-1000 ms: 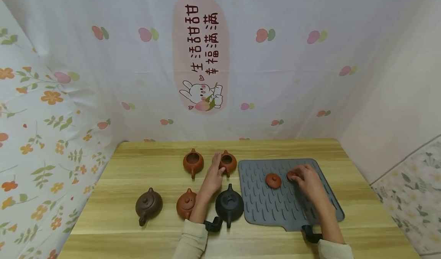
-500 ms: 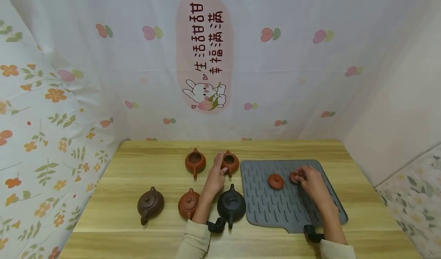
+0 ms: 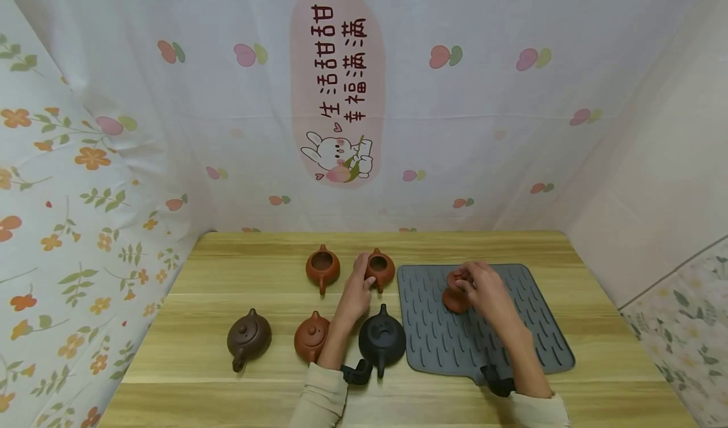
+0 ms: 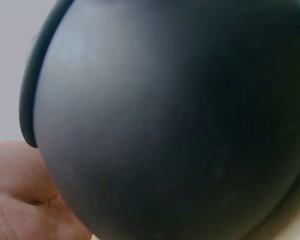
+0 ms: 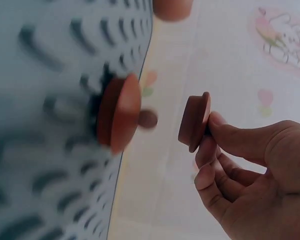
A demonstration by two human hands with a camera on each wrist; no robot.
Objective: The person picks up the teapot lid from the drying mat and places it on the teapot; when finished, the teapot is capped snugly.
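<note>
In the right wrist view, my right hand pinches a small reddish-brown teapot lid by its knob, off the mat. Beside it a larger orange-brown lid lies knob up on the grey ribbed mat. The head view puts the held lid just above that one. My left hand holds a small lidless clay teapot at its left side, thumb near the handle. A black teapot fills most of the left wrist view, hiding that hand's fingertips.
Left of the left hand stands another lidless clay teapot. Nearer the front are a lidded orange-brown teapot, partly behind the left forearm, and a dark brown lidded teapot. A printed curtain hangs behind the wooden table.
My right hand has lifted the smaller lid off the mat and carried it left, to above the larger lid. The left hand keeps its place at the teapot.
</note>
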